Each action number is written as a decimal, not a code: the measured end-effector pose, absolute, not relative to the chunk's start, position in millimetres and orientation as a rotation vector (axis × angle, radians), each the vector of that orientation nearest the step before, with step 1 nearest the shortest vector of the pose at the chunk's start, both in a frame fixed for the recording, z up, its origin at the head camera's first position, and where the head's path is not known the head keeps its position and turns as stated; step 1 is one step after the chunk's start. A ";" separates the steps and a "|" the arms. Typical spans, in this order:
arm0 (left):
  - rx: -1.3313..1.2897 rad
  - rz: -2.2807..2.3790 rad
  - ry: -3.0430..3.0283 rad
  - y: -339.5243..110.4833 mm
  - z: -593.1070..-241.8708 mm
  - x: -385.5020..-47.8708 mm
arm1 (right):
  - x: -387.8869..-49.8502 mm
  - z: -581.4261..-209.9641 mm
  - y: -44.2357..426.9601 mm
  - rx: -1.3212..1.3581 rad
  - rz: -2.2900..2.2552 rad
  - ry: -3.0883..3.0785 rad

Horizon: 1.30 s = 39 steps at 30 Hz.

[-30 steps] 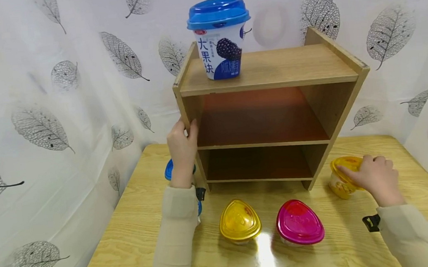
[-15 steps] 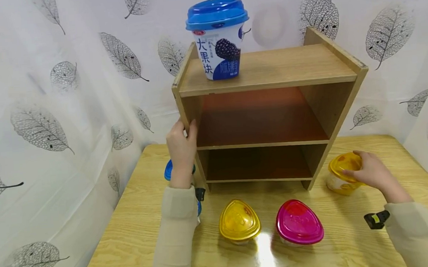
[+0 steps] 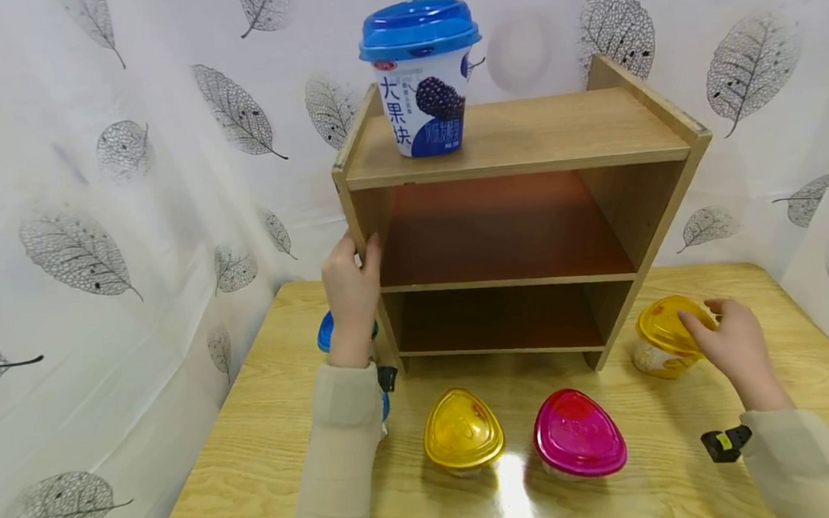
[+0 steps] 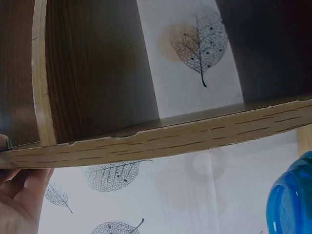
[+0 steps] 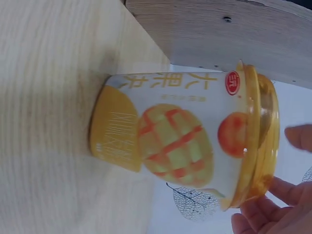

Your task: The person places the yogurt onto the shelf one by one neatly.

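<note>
On the table, a probably light, squeezable mango yogurt cup is best clasped below its lid, right hand spread beside it, wooden shelf gripped by left hand.

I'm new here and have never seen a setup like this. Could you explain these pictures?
There is no machine, just a person's two bare hands. The wide picture comes from a camera on the head, looking down; the other two come from cameras on each wrist. The left hand grips the side of a wooden shelf standing on a table. The right hand is beside a yellow cup, its thumb clear of the lid; whether the fingers touch is hard to tell. In front stand another yellow-lidded cup and a pink-lidded cup. Blue things are partly hidden behind the left arm, and a blue-lidded cup stands atop the shelf.
</note>
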<state>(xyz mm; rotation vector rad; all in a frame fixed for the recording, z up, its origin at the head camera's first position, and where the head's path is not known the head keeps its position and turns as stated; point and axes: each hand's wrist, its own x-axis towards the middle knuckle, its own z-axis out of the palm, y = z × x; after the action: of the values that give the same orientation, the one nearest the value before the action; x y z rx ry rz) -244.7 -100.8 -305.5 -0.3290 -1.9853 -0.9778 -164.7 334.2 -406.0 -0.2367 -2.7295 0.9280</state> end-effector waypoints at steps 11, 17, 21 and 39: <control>-0.322 -0.977 -1.979 -100.7 -304.9 -244.1 | -162.0 -415.5 337.1 -0.273 0.938 -2.674; -0.312 -0.978 -1.992 -100.6 -304.8 -243.9 | -165.9 -418.2 341.9 -0.253 0.917 -2.664; -0.311 -0.983 -1.991 -100.5 -304.6 -244.0 | -167.8 -418.7 344.4 -0.225 0.901 -2.666; -0.308 -0.989 -1.993 -100.6 -305.0 -244.4 | -159.7 -457.8 369.9 -0.174 1.241 -2.575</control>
<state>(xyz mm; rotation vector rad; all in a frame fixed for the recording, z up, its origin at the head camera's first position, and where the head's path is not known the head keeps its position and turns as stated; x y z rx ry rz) -244.4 -100.6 -305.0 -0.3082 -1.9929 -0.9886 -159.7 369.9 -457.8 -0.1745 -2.5750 1.2405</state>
